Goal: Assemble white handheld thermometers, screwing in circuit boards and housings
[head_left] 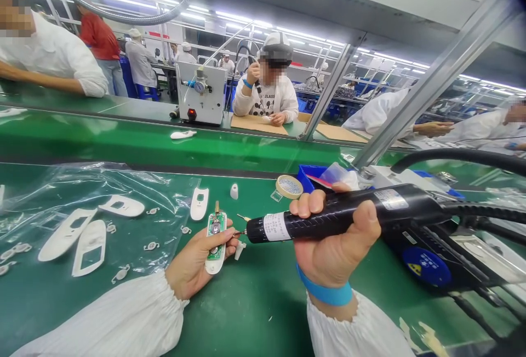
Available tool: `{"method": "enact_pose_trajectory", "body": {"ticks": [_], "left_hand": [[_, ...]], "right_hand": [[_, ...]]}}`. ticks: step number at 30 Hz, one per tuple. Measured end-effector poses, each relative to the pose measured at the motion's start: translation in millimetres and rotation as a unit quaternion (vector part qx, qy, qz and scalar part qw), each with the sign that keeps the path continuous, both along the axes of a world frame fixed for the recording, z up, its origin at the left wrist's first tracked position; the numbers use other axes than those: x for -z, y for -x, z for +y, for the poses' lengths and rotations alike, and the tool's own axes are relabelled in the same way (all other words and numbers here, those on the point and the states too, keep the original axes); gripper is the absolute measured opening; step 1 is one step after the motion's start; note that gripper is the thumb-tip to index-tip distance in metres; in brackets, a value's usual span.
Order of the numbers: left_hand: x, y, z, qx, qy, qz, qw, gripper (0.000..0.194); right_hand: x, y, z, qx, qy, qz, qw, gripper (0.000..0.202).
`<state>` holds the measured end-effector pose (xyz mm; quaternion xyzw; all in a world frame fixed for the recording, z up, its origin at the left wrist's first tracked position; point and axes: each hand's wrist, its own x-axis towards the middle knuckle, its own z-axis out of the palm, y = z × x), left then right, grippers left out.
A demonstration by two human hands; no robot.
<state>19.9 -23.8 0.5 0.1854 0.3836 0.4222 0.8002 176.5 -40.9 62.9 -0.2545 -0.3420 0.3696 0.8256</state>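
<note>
My left hand [197, 261] is closed around a small white plastic housing [214, 267] with a green circuit board [212, 254] in it. A brass-coloured post stands up from the top of that board. My right hand [335, 239] grips a black electric screwdriver [316, 215], its thumb raised off the body. The screwdriver lies nearly level and its bit points left, close to my left fingertips; whether it touches a screw I cannot tell. Beside my left fingers is a small white plastic part [240, 250]. Further up lies a white cover [199, 203] with a square opening.
White shells [89, 247] and small metal-looking clips lie on clear plastic film [139, 181] at left. A round dish [289, 186] and a blue bin [310, 173] stand behind the screwdriver. Black equipment [415, 258] and cables occupy the right. Beyond the green conveyor [123, 137], co-workers sit.
</note>
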Motion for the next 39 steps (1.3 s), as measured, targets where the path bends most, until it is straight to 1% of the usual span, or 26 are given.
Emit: {"method": "enact_pose_trajectory", "body": {"ticks": [7, 12, 16, 21, 28, 30, 34, 39], "left_hand": [[-0.5, 0.1, 1.3, -0.004, -0.014, 0.018, 1.0, 0.029], [0.8, 0.9, 1.2, -0.004, -0.01, 0.042, 0.999, 0.026], [0.8, 0.5, 1.3, 0.003, -0.016, 0.039, 0.999, 0.026], [-0.2, -0.7, 2.3, 0.014, -0.015, 0.058, 0.998, 0.022], [3.0, 0.4, 3.0, 0.029, -0.063, 0.1, 0.993, 0.024], [4.4, 1.5, 3.9, 0.03, -0.065, 0.098, 0.993, 0.024], [7.1, 2.5, 6.3, 0.006, -0.045, 0.082, 0.996, 0.024], [9.8, 1.0, 6.8, 0.018, -0.054, 0.083, 0.995, 0.023]], "right_hand": [[-1.0, 2.4, -2.8, -0.016, -0.009, 0.018, 1.0, 0.03], [0.8, 3.2, -4.3, -0.022, -0.02, 0.008, 1.0, 0.03], [0.9, 4.0, -4.1, -0.02, -0.03, -0.001, 0.999, 0.03], [1.6, 6.3, -5.7, -0.038, -0.06, -0.023, 0.997, 0.029], [2.4, 9.7, -9.2, -0.062, -0.082, -0.058, 0.993, 0.028], [1.2, 8.8, -10.2, -0.062, -0.086, -0.06, 0.993, 0.027], [-2.5, 5.8, -13.3, -0.055, -0.093, -0.059, 0.992, 0.028], [-1.6, 9.3, -16.8, -0.072, -0.095, -0.065, 0.991, 0.027]]}}
